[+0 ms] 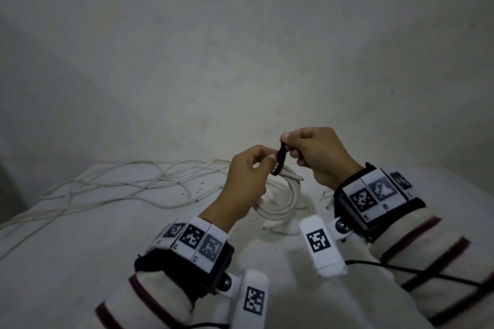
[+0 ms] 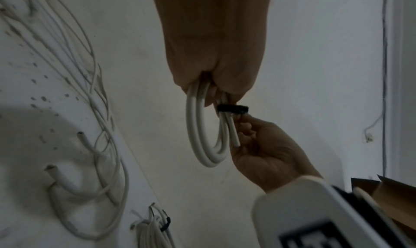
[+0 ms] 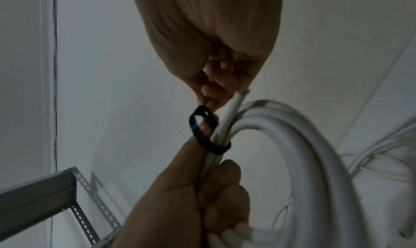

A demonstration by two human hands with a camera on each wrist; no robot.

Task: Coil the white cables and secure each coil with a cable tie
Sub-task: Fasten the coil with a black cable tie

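Slippage is the main risk: the black cable tie (image 1: 280, 159) makes a loose loop around only 1 side of the white coil (image 1: 280, 200), and in the right wrist view the band stands well off the strands. If the pinch on the tie eases before it is drawn snug, I judge the loop could slide toward the cut cable end (image 3: 244, 92) poking out just above it, and that end could spring free. The tie could also catch a finger of the left hand (image 1: 247, 176), because a fingertip sits inside the loop in the right wrist view.

The left hand is curled around the gathered strands at the centre of the head frame. The right hand (image 1: 318, 155) pinches the tie just above, its other fingers folded in. The 2 hands almost touch.

The coil hangs below the left hand in several stiff, thick, matte turns, held off the white table (image 1: 80, 248). Loose white cables (image 1: 120, 181) sprawl over the left of the head frame. Another tied coil (image 2: 153, 230) lies at the bottom of the left wrist view.
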